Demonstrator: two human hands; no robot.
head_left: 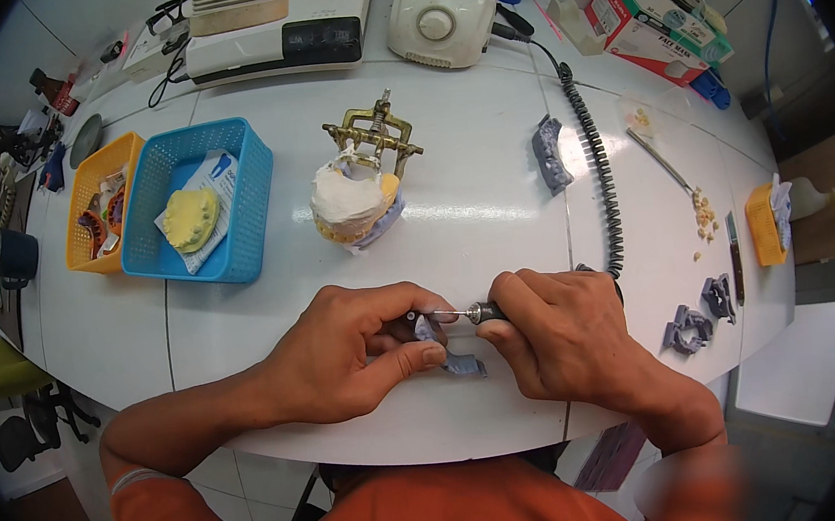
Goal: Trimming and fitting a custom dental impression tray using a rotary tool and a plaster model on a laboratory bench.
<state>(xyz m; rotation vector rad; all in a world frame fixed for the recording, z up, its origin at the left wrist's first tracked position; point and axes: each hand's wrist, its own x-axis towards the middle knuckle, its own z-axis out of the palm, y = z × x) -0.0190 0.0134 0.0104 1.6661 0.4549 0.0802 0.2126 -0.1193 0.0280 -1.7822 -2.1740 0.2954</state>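
In my left hand (351,352), closed with thumb and fingers around it, is a grey-blue dental piece (463,364), curved and partly hidden by the fingers. My right hand (565,332) grips a black and silver rotary handpiece (483,311), its thin bur pointing left against or very close to the piece; contact is hard to make out. A black coiled cord (602,172) runs from behind the right hand up to a white control box (444,12). Beyond my hands stands a brass articulator (377,134) bearing a plaster-covered dental model (354,201).
At left are a blue basket (260,190) with a yellow dental cast (190,220) and an orange basket (76,213). Grey-blue pieces (550,154) lie at right, with small tooth-like bits (704,215), a metal tool (659,159) and a knife (736,260). Boxes (656,22) stand back right.
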